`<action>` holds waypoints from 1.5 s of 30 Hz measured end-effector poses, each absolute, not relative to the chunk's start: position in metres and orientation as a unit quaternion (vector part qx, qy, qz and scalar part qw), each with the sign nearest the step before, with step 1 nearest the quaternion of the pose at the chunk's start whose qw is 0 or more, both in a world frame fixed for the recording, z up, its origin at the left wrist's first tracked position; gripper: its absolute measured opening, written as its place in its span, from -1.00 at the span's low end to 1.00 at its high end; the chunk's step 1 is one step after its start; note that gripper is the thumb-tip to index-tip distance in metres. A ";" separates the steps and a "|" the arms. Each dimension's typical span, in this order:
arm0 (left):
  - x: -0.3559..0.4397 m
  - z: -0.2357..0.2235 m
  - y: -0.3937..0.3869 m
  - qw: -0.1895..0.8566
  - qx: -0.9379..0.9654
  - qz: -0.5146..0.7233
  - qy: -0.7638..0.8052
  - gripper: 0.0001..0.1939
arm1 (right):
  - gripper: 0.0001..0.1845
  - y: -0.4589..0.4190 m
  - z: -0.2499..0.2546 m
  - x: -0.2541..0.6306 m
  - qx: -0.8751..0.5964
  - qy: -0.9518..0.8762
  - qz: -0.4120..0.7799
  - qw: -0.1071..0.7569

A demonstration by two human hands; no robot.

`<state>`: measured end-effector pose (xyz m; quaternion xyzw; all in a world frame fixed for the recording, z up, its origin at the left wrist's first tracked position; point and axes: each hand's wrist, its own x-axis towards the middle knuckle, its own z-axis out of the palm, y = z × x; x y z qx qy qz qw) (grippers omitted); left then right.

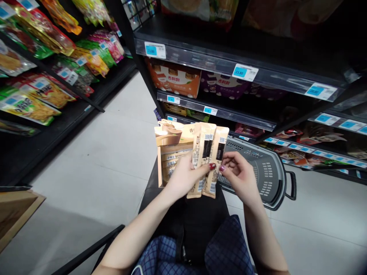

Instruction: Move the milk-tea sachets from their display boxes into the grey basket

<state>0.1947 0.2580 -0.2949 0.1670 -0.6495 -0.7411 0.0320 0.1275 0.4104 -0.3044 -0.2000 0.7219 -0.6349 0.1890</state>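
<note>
Long beige stick packets [208,143] with barcodes and dark print are fanned out upright in front of me. My left hand [183,175] is closed around them, its thumb pressed across their front. At the rightmost packet's edge is my right hand [241,173], fingers curled and thumb and fingertips pinching along that edge. Behind my left hand, an open carton [159,166] rests on my lap with its printed lid flap raised. More packets [172,158] lie inside it, partly hidden by my left hand.
A grey shopping basket [265,173] with a black handle sits on the floor at right. Shelves [218,63] with price tags and boxed drinks rise ahead. Bagged snacks [31,97] hang on the left rack. An open cardboard box [17,214] stands at lower left.
</note>
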 end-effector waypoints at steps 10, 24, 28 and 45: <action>0.195 -0.294 0.264 0.043 0.160 -0.735 -0.658 -0.77 | -0.76 0.404 -0.314 0.134 -0.170 0.729 -0.644 0.160; 0.189 -0.307 0.270 0.017 0.181 -0.830 -0.527 -0.85 | -0.85 0.414 -0.307 0.121 -0.068 0.692 -0.718 0.005; 0.190 -0.308 0.271 -0.004 0.163 -0.797 -0.581 -0.86 | -0.85 0.409 -0.298 0.116 -0.022 0.588 -0.804 0.090; 0.192 -0.303 0.284 -0.073 0.152 -0.816 -0.553 -0.79 | -0.66 0.404 -0.304 0.126 -0.102 0.659 -0.744 0.054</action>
